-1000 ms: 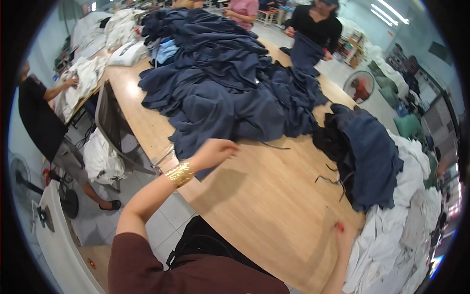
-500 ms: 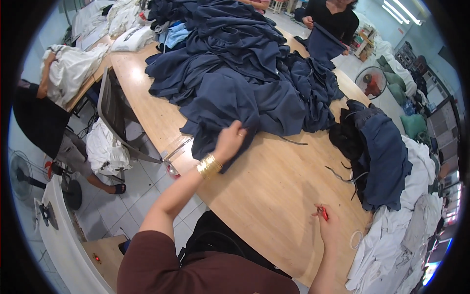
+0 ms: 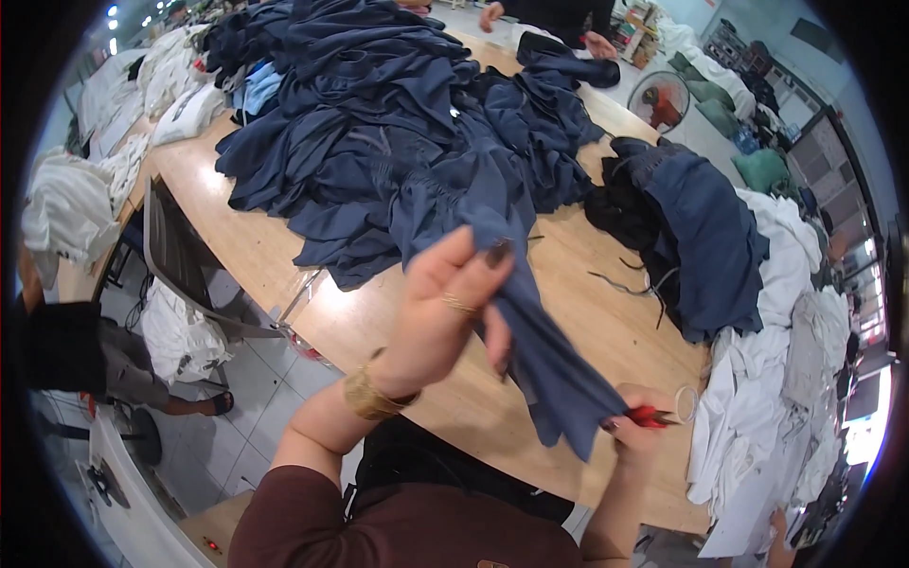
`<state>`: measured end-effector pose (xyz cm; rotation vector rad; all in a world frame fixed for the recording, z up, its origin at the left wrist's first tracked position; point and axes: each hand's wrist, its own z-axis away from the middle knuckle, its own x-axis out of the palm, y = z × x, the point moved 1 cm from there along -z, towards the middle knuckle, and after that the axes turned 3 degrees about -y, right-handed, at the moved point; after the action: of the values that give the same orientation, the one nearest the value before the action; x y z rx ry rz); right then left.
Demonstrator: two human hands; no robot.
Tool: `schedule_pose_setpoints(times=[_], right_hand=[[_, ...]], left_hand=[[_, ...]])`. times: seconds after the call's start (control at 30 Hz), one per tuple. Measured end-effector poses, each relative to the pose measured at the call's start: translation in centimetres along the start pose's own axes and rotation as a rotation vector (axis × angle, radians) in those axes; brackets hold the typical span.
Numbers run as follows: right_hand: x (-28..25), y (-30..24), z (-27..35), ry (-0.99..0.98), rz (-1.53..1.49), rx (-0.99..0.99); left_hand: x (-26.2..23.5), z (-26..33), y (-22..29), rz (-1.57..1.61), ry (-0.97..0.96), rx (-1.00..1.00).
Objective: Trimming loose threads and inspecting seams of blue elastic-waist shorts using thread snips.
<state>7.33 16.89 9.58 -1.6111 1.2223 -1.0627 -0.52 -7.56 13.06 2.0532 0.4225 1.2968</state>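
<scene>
My two hands share one dark blue garment (image 3: 554,355), stretched between them above worktop (image 3: 587,308). Left hand (image 3: 450,298) pinches upper part; right hand (image 3: 639,434) grips lower end plus one pair of red snips (image 3: 649,417). Two dark piles on worktop: large blue heap (image 3: 350,123) ahead, smaller blue-and-black stack (image 3: 696,246) to right.

The wearer's two hands (image 3: 437,310) (image 3: 640,438), a co-worker's two hands (image 3: 598,44) (image 3: 490,16), one red tool (image 3: 649,417) and one hoop (image 3: 695,403) show.
</scene>
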Motion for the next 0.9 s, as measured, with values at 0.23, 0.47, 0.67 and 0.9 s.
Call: schedule_pose_setpoints(times=[0.23,0.47,0.67,0.9], right_hand=[[-6.2,8.2,-3.4,0.211,0.799,0.427],[-8.8,11.5,0.4,0.339,0.935,0.227],[-5.0,12.6,0.5,0.164,1.089,0.268],[-5.7,13.0,-2.1,0.265,0.942,0.143]], left_hand=[[-12.4,-1.0,-6.7,-0.504,0.347,-0.430],[-12.5,5.3,-7.8,-0.758,0.267,-0.319],[-8.2,5.6,-11.5,-0.771,0.110,-0.381],[-5.9,3.2,-14.4,-0.968,-0.022,-0.241]])
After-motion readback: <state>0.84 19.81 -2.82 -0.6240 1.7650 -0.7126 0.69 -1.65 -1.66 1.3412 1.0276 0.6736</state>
